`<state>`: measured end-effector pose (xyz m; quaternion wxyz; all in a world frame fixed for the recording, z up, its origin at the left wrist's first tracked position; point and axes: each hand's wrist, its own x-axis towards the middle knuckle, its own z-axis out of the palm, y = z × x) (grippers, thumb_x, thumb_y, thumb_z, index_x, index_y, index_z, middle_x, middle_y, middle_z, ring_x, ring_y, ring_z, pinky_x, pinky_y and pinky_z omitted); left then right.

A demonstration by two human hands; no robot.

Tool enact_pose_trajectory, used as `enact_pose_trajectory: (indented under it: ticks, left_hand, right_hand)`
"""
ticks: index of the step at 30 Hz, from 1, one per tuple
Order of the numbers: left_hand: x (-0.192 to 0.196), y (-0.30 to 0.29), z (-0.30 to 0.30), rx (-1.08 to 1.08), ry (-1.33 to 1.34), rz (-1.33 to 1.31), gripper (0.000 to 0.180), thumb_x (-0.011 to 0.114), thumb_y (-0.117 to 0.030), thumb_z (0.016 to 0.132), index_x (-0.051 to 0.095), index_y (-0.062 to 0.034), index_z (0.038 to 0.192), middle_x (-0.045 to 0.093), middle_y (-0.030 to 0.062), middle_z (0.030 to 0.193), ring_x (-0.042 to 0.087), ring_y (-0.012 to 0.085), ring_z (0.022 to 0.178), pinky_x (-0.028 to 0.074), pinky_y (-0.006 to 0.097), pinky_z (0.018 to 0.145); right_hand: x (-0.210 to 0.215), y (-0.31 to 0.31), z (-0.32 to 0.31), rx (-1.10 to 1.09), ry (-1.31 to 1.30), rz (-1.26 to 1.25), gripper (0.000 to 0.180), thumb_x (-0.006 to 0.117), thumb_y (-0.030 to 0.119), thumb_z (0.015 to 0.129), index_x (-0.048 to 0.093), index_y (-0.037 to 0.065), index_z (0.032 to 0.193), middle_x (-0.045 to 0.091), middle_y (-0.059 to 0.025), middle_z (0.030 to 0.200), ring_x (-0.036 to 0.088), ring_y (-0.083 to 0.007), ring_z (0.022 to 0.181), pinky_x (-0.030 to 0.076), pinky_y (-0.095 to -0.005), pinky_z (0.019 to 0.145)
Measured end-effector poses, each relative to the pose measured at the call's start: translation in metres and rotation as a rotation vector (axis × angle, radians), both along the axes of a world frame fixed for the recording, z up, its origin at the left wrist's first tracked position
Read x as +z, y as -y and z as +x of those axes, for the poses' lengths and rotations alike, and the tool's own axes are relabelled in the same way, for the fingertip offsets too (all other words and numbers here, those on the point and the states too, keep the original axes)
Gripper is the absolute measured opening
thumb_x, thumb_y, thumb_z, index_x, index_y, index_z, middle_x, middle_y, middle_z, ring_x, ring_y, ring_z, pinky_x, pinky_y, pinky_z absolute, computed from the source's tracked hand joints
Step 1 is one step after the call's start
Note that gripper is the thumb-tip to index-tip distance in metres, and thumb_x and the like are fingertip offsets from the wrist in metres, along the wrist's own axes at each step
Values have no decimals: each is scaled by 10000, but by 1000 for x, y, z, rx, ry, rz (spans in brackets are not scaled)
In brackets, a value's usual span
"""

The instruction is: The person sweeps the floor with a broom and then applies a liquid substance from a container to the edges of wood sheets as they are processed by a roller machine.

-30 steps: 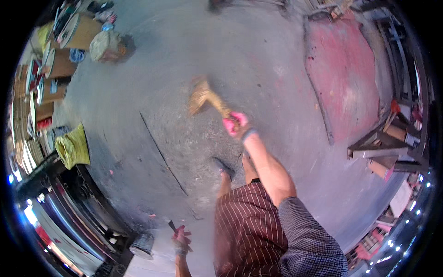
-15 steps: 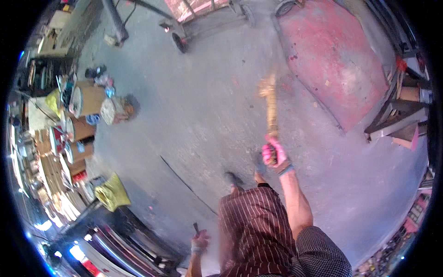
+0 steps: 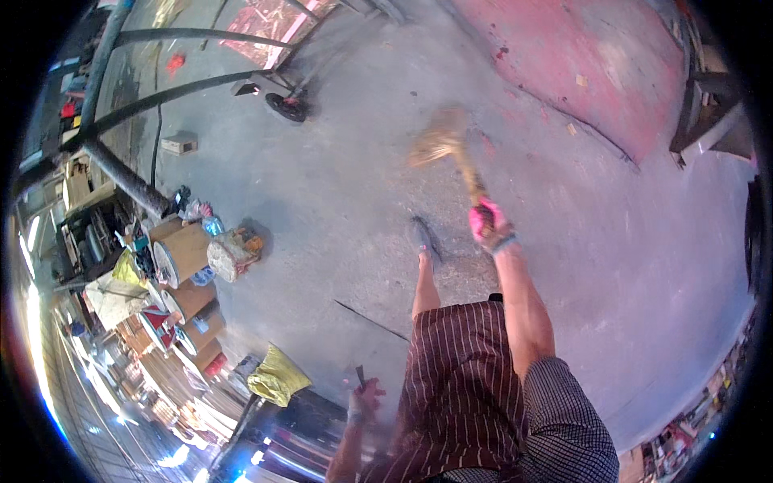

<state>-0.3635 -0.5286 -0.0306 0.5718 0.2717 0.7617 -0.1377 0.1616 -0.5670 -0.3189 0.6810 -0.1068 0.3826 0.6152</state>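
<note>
A straw broom (image 3: 448, 149) reaches out ahead of the right hand (image 3: 487, 224), its bristles blurred over the grey concrete floor (image 3: 338, 185). The right grip is wrapped tight round the broom's stick. Back and to the left, the left hand (image 3: 364, 399) grips a small dark tool (image 3: 360, 375). Cardboard drums (image 3: 187, 253) stand farther left.

Straw-yellow broom (image 3: 444, 145), pink-gloved right hand (image 3: 485, 220), maroon white-striped apron (image 3: 463, 386), dark checked shirt sleeve (image 3: 568, 431), grey concrete floor (image 3: 354, 177) patched faded red, yellow cloth (image 3: 278, 376).
</note>
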Motion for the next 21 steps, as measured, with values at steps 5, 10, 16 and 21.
enact_pose_trajectory:
  ticks: [5, 10, 16, 21]
  left_hand:
    - [-13, -121, 8, -106, 19, -78, 349, 550, -352, 952, 609, -96, 1183, 675, 107, 812, 524, 145, 452, 419, 282, 414]
    - [-29, -214, 84, -262, -23, 14, 330, 561, -334, 957, 613, -99, 1182, 680, 114, 804, 499, 128, 400, 422, 271, 382]
    - [-15, -265, 125, -447, -20, 70, 315, 577, -307, 948, 612, -102, 1185, 680, 114, 800, 491, 124, 394, 412, 273, 370]
    - [9, -270, 50, -273, -183, 46, 330, 562, -342, 920, 611, -97, 1136, 662, 137, 834, 512, 164, 431, 435, 293, 398]
  right_hand:
    - [102, 38, -29, -104, 32, -391, 374, 564, 402, 922, 564, 77, 736, 550, -18, 581, 506, -140, 425, 426, -271, 359]
    - [131, -9, -84, -11, 73, -213, 301, 567, 357, 924, 564, 88, 789, 565, -34, 629, 496, -129, 424, 411, -259, 367]
    - [76, -35, -101, 145, 271, -331, 254, 613, 321, 900, 565, 94, 794, 589, -53, 626, 507, -140, 410, 414, -269, 347]
    - [114, 13, -44, -13, 179, -585, 244, 591, 325, 921, 597, 93, 844, 590, -41, 647, 523, -137, 436, 425, -270, 357]
